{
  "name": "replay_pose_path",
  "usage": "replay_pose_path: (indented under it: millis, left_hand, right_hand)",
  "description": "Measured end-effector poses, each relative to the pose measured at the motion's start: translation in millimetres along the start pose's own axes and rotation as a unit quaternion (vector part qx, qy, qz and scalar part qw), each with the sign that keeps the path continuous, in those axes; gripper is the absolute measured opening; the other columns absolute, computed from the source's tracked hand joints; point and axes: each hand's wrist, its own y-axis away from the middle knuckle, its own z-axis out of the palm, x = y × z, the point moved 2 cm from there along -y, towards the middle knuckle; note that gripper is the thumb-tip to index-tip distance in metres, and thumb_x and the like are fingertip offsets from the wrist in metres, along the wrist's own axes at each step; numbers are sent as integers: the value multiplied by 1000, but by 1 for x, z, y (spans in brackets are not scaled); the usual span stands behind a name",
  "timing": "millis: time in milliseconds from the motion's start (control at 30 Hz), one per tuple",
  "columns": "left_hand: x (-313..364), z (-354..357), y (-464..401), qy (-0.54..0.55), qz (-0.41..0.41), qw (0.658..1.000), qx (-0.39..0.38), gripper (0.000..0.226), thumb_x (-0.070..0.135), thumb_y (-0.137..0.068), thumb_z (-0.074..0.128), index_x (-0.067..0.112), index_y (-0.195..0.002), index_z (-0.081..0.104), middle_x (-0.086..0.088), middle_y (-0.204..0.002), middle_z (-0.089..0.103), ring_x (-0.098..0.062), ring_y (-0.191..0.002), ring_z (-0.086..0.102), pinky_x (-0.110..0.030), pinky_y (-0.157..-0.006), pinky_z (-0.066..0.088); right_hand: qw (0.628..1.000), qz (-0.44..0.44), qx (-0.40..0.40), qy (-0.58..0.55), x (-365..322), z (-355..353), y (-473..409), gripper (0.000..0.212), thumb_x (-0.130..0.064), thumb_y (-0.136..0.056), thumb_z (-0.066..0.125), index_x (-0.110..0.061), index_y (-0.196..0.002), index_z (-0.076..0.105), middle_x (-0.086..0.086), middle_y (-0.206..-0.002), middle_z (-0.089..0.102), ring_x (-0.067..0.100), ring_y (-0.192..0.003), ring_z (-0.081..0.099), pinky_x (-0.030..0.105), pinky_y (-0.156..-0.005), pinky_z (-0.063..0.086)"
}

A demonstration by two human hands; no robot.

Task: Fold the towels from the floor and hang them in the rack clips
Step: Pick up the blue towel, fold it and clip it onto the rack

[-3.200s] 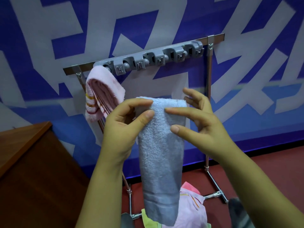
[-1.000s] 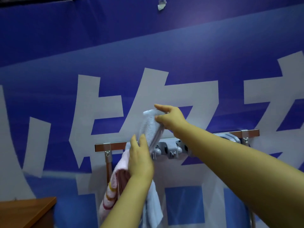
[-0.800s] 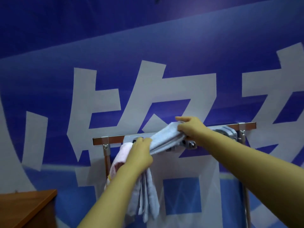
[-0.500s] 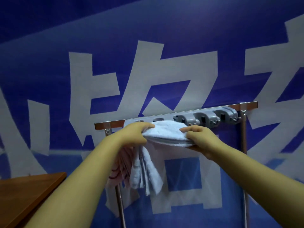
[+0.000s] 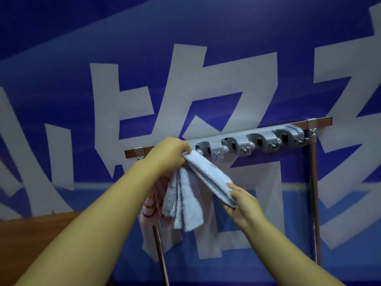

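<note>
Light blue towel (image 5: pixel 208 174) held against the rack (image 5: pixel 288 125) at the second grey clip (image 5: pixel 199 148). Left hand (image 5: pixel 168 154) is closed, bunching its top; right hand (image 5: pixel 240 201) pinches the folded free end. Pink striped towel (image 5: pixel 151 207) hangs behind it.

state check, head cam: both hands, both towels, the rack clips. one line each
left hand: shut on blue towel at the clip rail
right hand: pinching blue towel's lower end
blue towel: folded, stretched between the hands, other end hanging
pink striped towel: hanging behind left arm
rack clips: four visible, all empty
</note>
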Motion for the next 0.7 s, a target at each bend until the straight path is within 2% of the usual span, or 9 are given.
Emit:
replay_pose_path:
  millis: [100,167,267,333,433,500,567,633,700]
  left_hand:
    - [1,5,1,-18,10,999,-32,41,7,-85,52,18,-123,61,-5,-124,61,-26,-112,55,-32,-90,44]
    - [-1,7,1,-3,4,998,-58,42,11,-85,56,20,-126,59,-4,-128,59,-26,-116,53,-34,-95,43]
    - [-2,8,-1,-6,8,997,-75,41,6,-84,54,18,-122,61,-7,-127,59,-29,-117,52,-38,-95,44]
    - [0,9,0,6,-6,997,-79,52,1,-82,47,22,-129,56,-5,-133,55,-26,-121,49,-35,-96,44]
    - [4,11,4,83,-47,991,-91,57,5,-81,44,24,-135,46,-3,-139,48,-22,-121,49,-28,-91,42]
    - [0,20,7,194,-107,972,-75,57,20,-76,50,34,-131,47,-4,-129,51,-22,-111,54,-30,-89,47]
    - [-3,32,15,370,-174,912,-20,60,39,-64,55,39,-124,53,-4,-121,55,-21,-104,58,-35,-92,49]
    - [-2,53,25,572,-205,794,7,60,55,-70,59,27,-123,59,-12,-120,62,-27,-104,63,-42,-95,48]
    - [5,78,40,696,-226,681,25,56,59,-87,47,15,-119,60,-16,-115,66,-30,-106,63,-45,-97,48]
  right_hand:
    - [1000,14,-7,18,14,-4,2,28,1,-94,44,-6,-116,59,14,-110,56,27,-91,56,37,-83,45]
    - [999,12,-14,31,24,-1,5,28,2,-94,44,-4,-117,58,15,-108,58,27,-90,58,38,-87,45]
    - [999,19,-6,33,35,6,5,27,5,-94,42,-6,-114,58,11,-96,62,22,-81,60,36,-77,49]
    - [998,40,-18,49,41,12,3,26,4,-94,41,-5,-112,57,12,-100,64,24,-83,63,33,-69,53]
    - [988,42,-48,140,47,19,2,34,2,-93,41,-8,-122,57,13,-116,62,26,-92,63,38,-75,56]
    - [965,12,-59,254,45,22,7,42,1,-92,40,-13,-129,54,9,-125,56,19,-88,56,40,-77,53]
    - [941,-17,-81,328,40,23,11,47,1,-92,34,-17,-132,51,10,-134,52,6,-69,43,21,-58,41]
    - [926,-34,-107,360,37,23,12,50,2,-92,29,-19,-131,51,5,-123,58,2,-62,34,13,-49,29]
    - [920,-52,-130,367,34,22,16,50,5,-90,31,-20,-126,56,-1,-111,61,7,-75,47,16,-57,36]
